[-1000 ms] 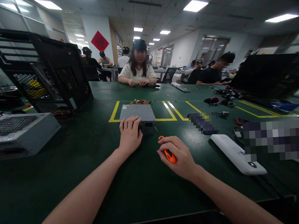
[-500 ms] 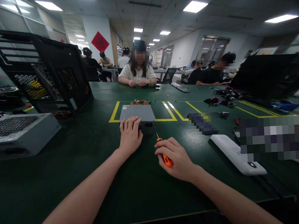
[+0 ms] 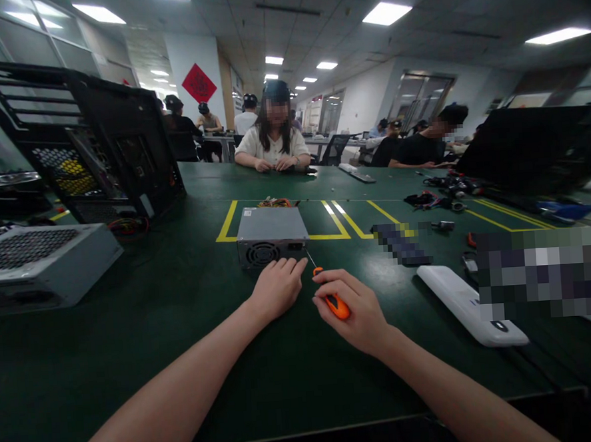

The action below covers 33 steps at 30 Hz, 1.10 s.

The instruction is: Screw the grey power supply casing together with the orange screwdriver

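A grey computer power supply sits on the green table in front of me, its fan grille and power socket facing me. My right hand is wrapped round the orange and black handle of a screwdriver. The thin shaft points up and left, its tip at the right end of the power supply's front face, beside the socket. Just below that face is my left hand, fingers stretched toward the shaft and touching or nearly touching the unit's lower edge. I see nothing held in it; its thumb is hidden.
A black computer case and a second power supply stand at left. To the right lie a white power strip, loose cables and a dark monitor. A person sits across the table.
My left hand has moved off the power supply's top front edge, down and right, uncovering the fan. My right hand has shifted slightly right, tilting the screwdriver more.
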{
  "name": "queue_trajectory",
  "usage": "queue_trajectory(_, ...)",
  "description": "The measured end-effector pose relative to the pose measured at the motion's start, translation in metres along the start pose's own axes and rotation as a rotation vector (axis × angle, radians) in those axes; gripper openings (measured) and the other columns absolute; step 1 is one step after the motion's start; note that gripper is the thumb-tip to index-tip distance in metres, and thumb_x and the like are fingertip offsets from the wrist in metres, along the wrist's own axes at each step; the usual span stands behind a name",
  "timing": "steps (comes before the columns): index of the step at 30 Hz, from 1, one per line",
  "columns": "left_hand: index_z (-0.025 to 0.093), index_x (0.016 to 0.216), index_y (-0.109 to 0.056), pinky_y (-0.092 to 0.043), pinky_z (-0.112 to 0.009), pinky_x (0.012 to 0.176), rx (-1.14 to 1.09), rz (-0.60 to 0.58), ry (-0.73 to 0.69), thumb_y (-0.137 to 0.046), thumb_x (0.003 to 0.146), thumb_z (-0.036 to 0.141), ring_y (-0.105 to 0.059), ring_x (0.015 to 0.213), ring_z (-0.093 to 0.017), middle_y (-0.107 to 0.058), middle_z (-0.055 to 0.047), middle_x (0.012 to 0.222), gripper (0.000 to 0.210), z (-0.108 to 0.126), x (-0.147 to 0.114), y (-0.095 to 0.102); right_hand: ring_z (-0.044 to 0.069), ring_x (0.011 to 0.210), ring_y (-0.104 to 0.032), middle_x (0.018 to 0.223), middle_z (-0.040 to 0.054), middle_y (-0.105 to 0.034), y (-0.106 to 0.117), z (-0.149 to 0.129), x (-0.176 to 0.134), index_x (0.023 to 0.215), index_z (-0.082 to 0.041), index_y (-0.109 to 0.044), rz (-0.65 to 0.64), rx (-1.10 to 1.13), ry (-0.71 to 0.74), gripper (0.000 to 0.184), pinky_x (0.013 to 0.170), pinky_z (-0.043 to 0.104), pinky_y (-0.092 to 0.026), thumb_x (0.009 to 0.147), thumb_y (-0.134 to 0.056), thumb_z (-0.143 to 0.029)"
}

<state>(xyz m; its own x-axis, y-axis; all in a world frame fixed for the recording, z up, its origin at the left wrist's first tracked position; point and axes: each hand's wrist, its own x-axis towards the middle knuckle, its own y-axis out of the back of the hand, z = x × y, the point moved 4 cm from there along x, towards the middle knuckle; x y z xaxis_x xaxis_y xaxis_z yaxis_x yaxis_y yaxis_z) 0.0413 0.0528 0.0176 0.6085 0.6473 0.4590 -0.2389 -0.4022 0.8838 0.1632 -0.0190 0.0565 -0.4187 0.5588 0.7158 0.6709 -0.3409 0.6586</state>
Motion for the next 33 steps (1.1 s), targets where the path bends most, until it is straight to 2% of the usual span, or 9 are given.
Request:
queue_trajectory(3, 0.015, 0.128, -0.036, -0.037, -0.031, 0.071, 0.016, -0.011, 0.027, -0.034, 0.085, 0.020, -0.051, 0.083, -0.019, -0.056, -0.007, 0.094, 0.043, -0.002, 0.000, -0.003, 0.018, 0.089, -0.055, 0.094, 0.0068, -0.057, 0.000, -0.001, 0.001, 0.089, -0.021, -0.053, -0.015, -0.037, 0.016, 0.013, 0.076, 0.035, -0.046, 0.077, -0.056, -0.017)
queue_trajectory(6, 0.015, 0.132, -0.030, -0.037, -0.031, 0.072, 0.012, -0.023, 0.050, -0.034, 0.085, 0.021, -0.051, 0.082, -0.018, -0.056, -0.007, 0.093, 0.047, -0.003, 0.000, -0.006, 0.018, 0.090, -0.056, 0.096, 0.0084, -0.057, -0.001, 0.004, -0.001, 0.098, -0.019, -0.048, 0.025, 0.022, -0.073, 0.023, 0.076, 0.033, -0.048, 0.077, -0.057, -0.019)
queue_trajectory(8, 0.015, 0.133, -0.027, -0.037, -0.031, 0.072, 0.011, -0.030, 0.068, -0.035, 0.085, 0.022, -0.051, 0.082, -0.018, -0.057, -0.007, 0.093, 0.050, -0.004, 0.000, -0.007, 0.017, 0.088, -0.057, 0.093, 0.0081, -0.058, -0.001, 0.006, -0.001, 0.095, -0.019, -0.046, 0.047, 0.048, -0.095, 0.020, 0.074, 0.032, -0.048, 0.077, -0.055, -0.017)
queue_trajectory(13, 0.018, 0.135, -0.024, -0.037, -0.031, 0.072, 0.020, -0.047, 0.086, -0.035, 0.085, 0.023, -0.051, 0.083, -0.019, -0.057, -0.008, 0.095, 0.052, -0.004, 0.000, -0.008, 0.016, 0.080, -0.057, 0.088, 0.0061, -0.061, -0.001, -0.001, 0.003, 0.084, -0.019, -0.052, 0.024, -0.029, 0.034, 0.010, 0.071, 0.033, -0.046, 0.076, -0.056, -0.013)
queue_trajectory(19, 0.019, 0.136, -0.020, -0.037, -0.030, 0.071, 0.000, -0.048, 0.088, -0.035, 0.085, 0.023, -0.052, 0.083, -0.019, -0.057, -0.008, 0.094, 0.054, -0.003, 0.000, -0.006, 0.016, 0.078, -0.056, 0.089, 0.0074, -0.061, 0.006, -0.006, 0.002, 0.086, -0.018, -0.054, 0.125, -0.048, 0.109, 0.013, 0.066, 0.032, -0.045, 0.076, -0.054, -0.009)
queue_trajectory(27, 0.015, 0.136, -0.022, -0.038, -0.028, 0.072, 0.015, -0.082, 0.043, -0.033, 0.086, 0.023, -0.053, 0.083, -0.018, -0.057, -0.007, 0.094, 0.051, -0.002, 0.000, -0.007, 0.016, 0.080, -0.055, 0.092, 0.0073, -0.061, -0.005, -0.007, 0.003, 0.088, -0.018, -0.055, 0.057, -0.037, 0.128, 0.014, 0.068, 0.031, -0.046, 0.077, -0.055, -0.010)
queue_trajectory(33, 0.013, 0.131, -0.031, -0.040, -0.029, 0.075, -0.005, -0.098, -0.008, -0.034, 0.084, 0.020, -0.054, 0.086, -0.019, -0.057, -0.009, 0.099, 0.048, -0.003, -0.001, -0.008, 0.015, 0.081, -0.055, 0.093, 0.0078, -0.061, -0.013, -0.007, 0.007, 0.088, -0.017, -0.054, 0.046, -0.033, 0.171, 0.013, 0.070, 0.031, -0.045, 0.077, -0.055, -0.010)
